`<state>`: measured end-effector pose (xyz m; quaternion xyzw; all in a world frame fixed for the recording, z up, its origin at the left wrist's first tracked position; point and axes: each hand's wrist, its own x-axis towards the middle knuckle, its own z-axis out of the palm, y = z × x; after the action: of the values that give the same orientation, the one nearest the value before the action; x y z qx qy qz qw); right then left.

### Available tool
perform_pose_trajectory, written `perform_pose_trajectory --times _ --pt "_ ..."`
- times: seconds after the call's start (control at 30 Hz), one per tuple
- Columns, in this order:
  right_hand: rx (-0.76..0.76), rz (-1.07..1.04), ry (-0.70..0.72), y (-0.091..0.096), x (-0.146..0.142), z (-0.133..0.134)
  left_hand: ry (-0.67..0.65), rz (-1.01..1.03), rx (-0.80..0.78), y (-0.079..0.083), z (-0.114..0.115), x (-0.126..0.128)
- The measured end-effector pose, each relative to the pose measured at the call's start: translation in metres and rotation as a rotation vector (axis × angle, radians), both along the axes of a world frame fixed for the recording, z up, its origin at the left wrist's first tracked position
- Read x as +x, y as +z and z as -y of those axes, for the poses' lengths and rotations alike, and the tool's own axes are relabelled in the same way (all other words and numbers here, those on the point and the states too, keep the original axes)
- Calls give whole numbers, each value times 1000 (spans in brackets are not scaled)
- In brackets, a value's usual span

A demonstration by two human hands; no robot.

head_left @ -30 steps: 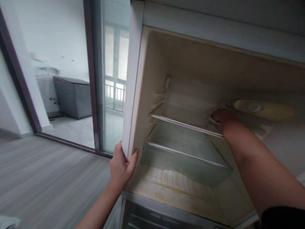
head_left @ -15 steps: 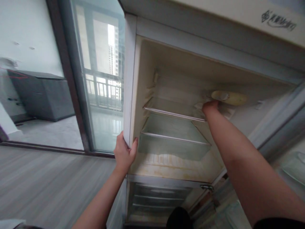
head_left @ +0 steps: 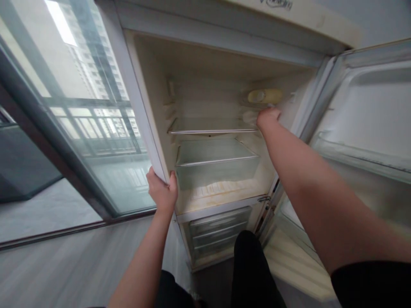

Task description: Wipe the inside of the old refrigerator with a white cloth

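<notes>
An open fridge (head_left: 224, 55) stands in front of me, its inside yellowed and stained. My left hand (head_left: 162, 190) is wrapped round the left front edge of the fridge body at about the height of the crisper drawer (head_left: 216, 164). My right hand (head_left: 268, 117) reaches deep inside to the right wall, just below the yellow lamp and thermostat housing (head_left: 265, 96) and at the right end of the glass shelf (head_left: 212, 126). Its fingers are curled against the wall; whether they hold anything is hidden.
The fridge door (head_left: 366, 128) hangs open to the right with its shelves showing. A lower freezer compartment (head_left: 215, 233) with drawers sits below. A sliding glass door (head_left: 80, 115) to a balcony is at the left. My dark trouser leg (head_left: 250, 269) is near the fridge's base.
The view has pulled back and tilted, so the open door and freezer compartment now show. Both hands stay where they were on the fridge edge and the inner right wall.
</notes>
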<state>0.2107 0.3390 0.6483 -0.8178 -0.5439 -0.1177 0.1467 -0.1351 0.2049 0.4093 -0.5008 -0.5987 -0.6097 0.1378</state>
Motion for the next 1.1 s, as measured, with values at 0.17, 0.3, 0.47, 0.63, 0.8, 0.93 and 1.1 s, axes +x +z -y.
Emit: perform_pose_trajectory --times 0.17,0.3,0.47,0.63,0.8,0.93,1.1 --pt "-12 -6 -34 -13 7 31 -29 16 2 1 1 0" --pt "201 -46 -29 -22 6 70 -34 24 -3 3 3 1" --pt "478 116 -11 -47 10 89 -27 26 6 3 2 2" --pt "436 316 -39 -71 20 67 -19 24 -2 1 1 0" --pt "505 272 -63 -49 17 57 -11 3 -6 -1 0 -1" --pt "525 212 -35 -38 15 55 -2 -7 -7 -2 -1 -3" --pt "539 247 -33 -75 24 62 21 -28 12 -4 -1 -3"
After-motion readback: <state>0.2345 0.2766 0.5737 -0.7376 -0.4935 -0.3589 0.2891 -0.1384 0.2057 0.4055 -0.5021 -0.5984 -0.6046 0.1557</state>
